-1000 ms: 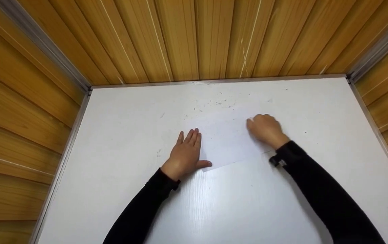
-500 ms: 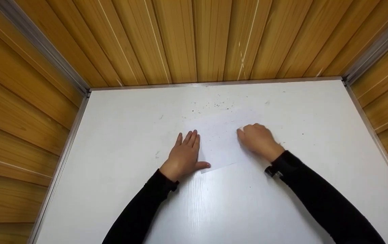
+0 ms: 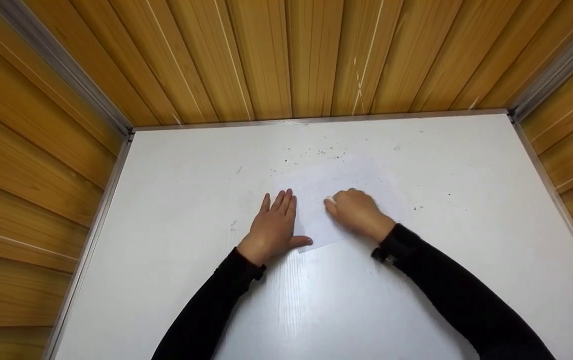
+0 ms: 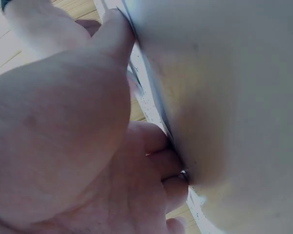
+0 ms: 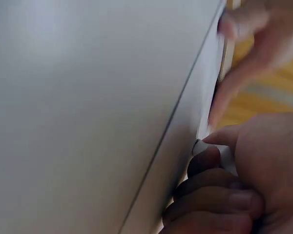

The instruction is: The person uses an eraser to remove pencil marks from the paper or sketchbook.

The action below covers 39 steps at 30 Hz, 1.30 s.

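Note:
A sheet of white paper [image 3: 316, 177] lies slightly turned on the white table. Along its left side my left hand [image 3: 272, 227] lies flat, fingers straight and thumb spread onto the lower left corner. My right hand [image 3: 354, 210] is over the middle of the sheet, fingers curled. Between its thumb and index finger it pinches a small white eraser [image 5: 227, 157], mostly hidden by the fingers; in the head view only a bit of white shows at the thumb. The eraser's end is down against the paper.
Dark crumbs [image 3: 322, 151] are scattered on the table [image 3: 191, 175] beyond the paper, with a few more crumbs [image 3: 418, 207] to its right. Wood-patterned panels [image 3: 266, 60] close off the back and both sides, with metal strips along the table's edges.
My right hand has moved left across the paper with the eraser, from the right edge to the middle. The left hand stays in place.

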Motion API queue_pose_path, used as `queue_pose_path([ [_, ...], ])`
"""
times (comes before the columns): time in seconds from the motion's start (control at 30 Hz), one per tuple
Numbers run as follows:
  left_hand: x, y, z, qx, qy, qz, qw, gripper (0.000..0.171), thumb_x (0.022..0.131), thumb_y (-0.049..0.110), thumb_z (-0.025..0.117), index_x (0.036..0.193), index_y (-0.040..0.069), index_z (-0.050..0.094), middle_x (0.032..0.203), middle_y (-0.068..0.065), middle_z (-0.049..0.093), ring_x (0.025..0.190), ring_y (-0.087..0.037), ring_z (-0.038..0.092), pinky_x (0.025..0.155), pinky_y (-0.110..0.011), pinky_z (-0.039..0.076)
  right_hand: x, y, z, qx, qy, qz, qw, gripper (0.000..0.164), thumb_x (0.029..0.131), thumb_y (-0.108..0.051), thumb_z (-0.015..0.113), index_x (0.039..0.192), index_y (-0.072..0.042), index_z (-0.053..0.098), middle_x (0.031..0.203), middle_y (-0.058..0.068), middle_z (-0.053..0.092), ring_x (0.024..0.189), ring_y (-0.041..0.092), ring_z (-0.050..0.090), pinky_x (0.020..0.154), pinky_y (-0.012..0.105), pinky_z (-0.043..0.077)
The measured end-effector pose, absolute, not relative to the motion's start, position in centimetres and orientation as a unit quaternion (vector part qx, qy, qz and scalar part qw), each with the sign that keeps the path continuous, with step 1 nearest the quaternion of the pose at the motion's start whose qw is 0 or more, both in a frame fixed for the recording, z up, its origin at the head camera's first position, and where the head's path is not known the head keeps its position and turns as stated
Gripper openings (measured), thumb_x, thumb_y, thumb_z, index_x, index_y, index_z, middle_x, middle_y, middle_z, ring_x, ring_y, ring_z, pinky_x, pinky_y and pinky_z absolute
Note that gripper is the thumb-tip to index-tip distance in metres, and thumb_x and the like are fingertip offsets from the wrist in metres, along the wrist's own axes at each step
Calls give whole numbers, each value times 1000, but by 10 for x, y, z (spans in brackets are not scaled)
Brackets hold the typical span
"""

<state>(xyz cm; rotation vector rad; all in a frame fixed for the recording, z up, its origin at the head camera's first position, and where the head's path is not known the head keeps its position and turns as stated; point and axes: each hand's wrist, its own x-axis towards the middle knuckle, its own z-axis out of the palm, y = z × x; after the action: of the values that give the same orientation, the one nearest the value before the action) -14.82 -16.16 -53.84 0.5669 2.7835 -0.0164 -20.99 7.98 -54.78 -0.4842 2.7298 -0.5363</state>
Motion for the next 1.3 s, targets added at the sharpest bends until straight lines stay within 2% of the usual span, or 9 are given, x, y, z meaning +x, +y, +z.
queue_pose_path([
  [0.17,-149,-160,-534,198,968,-6,157,121,98,83,57,174,-3,22,185,-20,18,174,-32,18,142,-58,15,-234,170,-541,-87,964,-177,178,63,116,-42,38,124,10,74,130,37,72,123,58,68,108,69,54],
  [0.33,-153,-161,-532,193,968,5,159,121,98,82,59,175,-3,21,185,-19,18,175,-32,17,142,-58,14,-241,195,-534,-71,970,-152,175,64,116,-39,34,119,12,73,123,38,71,114,53,67,98,66,56],
  [0.4,-153,-160,-532,192,968,7,162,121,98,82,59,175,-2,20,185,-18,16,175,-32,16,142,-58,13,-236,187,-532,-76,971,-147,173,63,116,-38,34,113,12,73,116,35,72,106,49,68,93,63,57],
  [0.63,-153,-161,-531,191,969,7,160,121,97,82,59,174,-3,21,185,-19,18,174,-33,17,142,-58,13,-188,98,-526,-165,944,-183,222,57,117,-43,42,114,2,77,121,26,78,118,46,73,109,64,56],
  [0.83,-152,-160,-532,199,969,20,143,115,100,73,67,173,-5,24,184,-22,21,173,-35,21,142,-60,14,-167,22,-528,-246,932,-182,194,48,113,-36,50,80,-9,73,91,18,78,92,40,74,86,58,62],
  [0.93,-150,-159,-533,201,969,22,142,114,100,72,67,173,-5,25,183,-22,22,173,-36,22,141,-61,15,-168,20,-533,-242,935,-175,191,46,111,-35,53,77,-10,71,89,16,77,90,38,73,82,57,62],
  [1.13,-149,-158,-533,190,970,8,155,122,97,83,58,174,-4,22,185,-21,18,174,-34,18,142,-59,14,-185,91,-537,-168,945,-197,200,56,113,-43,49,95,0,78,104,24,80,95,41,75,90,59,62],
  [1.23,-148,-159,-532,185,969,1,161,122,97,84,57,175,-3,20,185,-20,15,174,-33,17,142,-59,12,-196,145,-535,-118,951,-202,200,61,115,-45,44,104,4,79,117,31,78,106,48,75,99,64,59],
  [1.3,-148,-159,-532,184,970,1,162,122,97,84,57,175,-3,20,185,-20,16,174,-33,17,142,-59,12,-202,178,-533,-90,957,-196,196,61,116,-45,43,96,3,76,109,29,78,102,46,74,93,60,59],
])
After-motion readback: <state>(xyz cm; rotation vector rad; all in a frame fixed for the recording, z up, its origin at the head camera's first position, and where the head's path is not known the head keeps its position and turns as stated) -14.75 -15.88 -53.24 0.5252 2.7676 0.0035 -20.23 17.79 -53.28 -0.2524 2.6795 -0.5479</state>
